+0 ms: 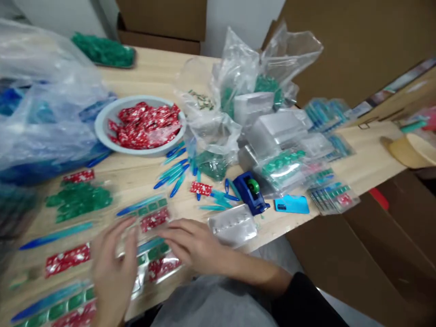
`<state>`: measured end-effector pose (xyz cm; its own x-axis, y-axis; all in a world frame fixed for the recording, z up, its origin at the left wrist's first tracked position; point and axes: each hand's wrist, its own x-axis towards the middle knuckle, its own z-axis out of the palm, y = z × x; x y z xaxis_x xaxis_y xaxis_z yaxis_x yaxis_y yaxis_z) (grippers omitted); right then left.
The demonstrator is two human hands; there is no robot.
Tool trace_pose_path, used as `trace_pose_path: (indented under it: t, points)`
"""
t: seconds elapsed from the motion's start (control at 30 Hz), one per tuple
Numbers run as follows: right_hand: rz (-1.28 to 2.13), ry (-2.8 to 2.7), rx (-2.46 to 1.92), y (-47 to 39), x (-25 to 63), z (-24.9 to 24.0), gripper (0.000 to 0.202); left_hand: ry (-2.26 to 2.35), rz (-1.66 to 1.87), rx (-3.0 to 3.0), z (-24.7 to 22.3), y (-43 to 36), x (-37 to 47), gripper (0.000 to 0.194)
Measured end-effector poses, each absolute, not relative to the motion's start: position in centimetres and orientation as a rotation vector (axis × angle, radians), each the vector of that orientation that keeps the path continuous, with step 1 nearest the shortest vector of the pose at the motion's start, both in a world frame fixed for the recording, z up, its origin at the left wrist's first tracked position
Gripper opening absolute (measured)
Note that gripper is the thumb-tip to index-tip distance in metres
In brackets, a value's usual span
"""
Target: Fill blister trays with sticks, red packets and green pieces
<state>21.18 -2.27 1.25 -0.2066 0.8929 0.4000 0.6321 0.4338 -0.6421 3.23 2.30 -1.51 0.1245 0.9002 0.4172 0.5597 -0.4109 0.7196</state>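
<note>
A clear plastic pack [155, 219] with a blue pen-like stick, green squares and a red-and-white patterned packet lies between my hands. At its left edge, the thumb and fingers of my left hand [114, 263] are bent around it, somewhat blurred. My right hand [197, 243] pinches its lower right edge with the fingertips. Just below, partly under the hands, lies a second similar filled pack [165, 267]. Left of my left hand are a red patterned packet [68, 260], a blue stick [56, 235] and another filled pack [56, 309], partly hidden by the wrist.
A bowl [102, 129] holds red packets. Green pieces [80, 200] lie left, loose blue sticks [173, 175] mid-table. A blue tape dispenser [250, 193], phone [292, 205] and finished-looking packs [335, 197] stand right. Plastic bags [44, 118] crowd the back and left.
</note>
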Motion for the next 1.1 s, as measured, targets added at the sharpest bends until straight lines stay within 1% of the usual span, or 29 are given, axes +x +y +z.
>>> trace_pose_path:
  t: [0.03,0.17,0.23,0.3,0.33,0.43,0.53,0.67,0.73,0.83,0.9,0.97,1.03,1.1]
  points:
    - [0.403,-1.836,-1.318,-3.2,22.7,1.4,0.026,1.236,1.178,2.130,-0.1,2.8,6.6,0.019]
    - [0.321,-1.540,-1.435,-6.7,27.0,0.3,0.020,0.591,1.060,2.381,4.6,3.0,19.4,0.018]
    - [0.307,-1.432,-1.491,-8.0,28.3,-0.5,0.021,0.402,1.051,2.475,5.5,2.5,24.8,0.026]
    - [0.302,-1.339,-1.547,-8.9,29.5,-1.0,0.023,0.324,1.045,2.599,5.3,1.8,29.0,0.039]
    - [0.305,-1.293,-1.572,-9.3,30.1,-1.1,0.024,0.320,1.033,2.659,4.8,1.6,30.6,0.040]
    - [0.326,-1.179,-1.621,-10.0,31.7,-0.9,0.023,0.367,1.015,2.751,3.4,1.4,33.1,0.028]
    - [0.358,-1.098,-1.623,-10.1,33.1,-0.6,0.021,0.355,1.153,2.740,3.1,2.2,33.0,0.029]
    - [0.405,-1.019,-1.583,-9.7,34.0,-0.2,0.020,0.188,1.433,2.699,5.0,3.2,30.2,0.031]
    - [0.448,-1.003,-1.548,-9.2,33.9,0.3,0.020,0.189,1.439,2.570,6.0,3.2,27.8,0.034]
    - [0.590,-0.953,-1.410,-7.9,33.2,0.8,0.030,0.479,1.373,2.152,6.5,1.9,23.2,0.036]
    - [0.745,-0.883,-1.291,-6.7,32.3,0.7,0.041,0.730,1.375,1.784,6.0,0.4,20.2,0.030]
    - [0.903,-0.844,-1.249,-5.1,31.2,0.1,0.046,0.852,1.370,1.471,5.0,-0.8,17.6,0.023]
    - [1.038,-0.876,-1.274,-3.4,29.9,-0.7,0.045,0.867,1.350,1.286,3.8,-1.5,15.1,0.017]
    - [1.157,-0.951,-1.281,-1.6,28.4,-1.5,0.037,0.879,1.346,1.172,2.4,-1.6,12.3,0.019]
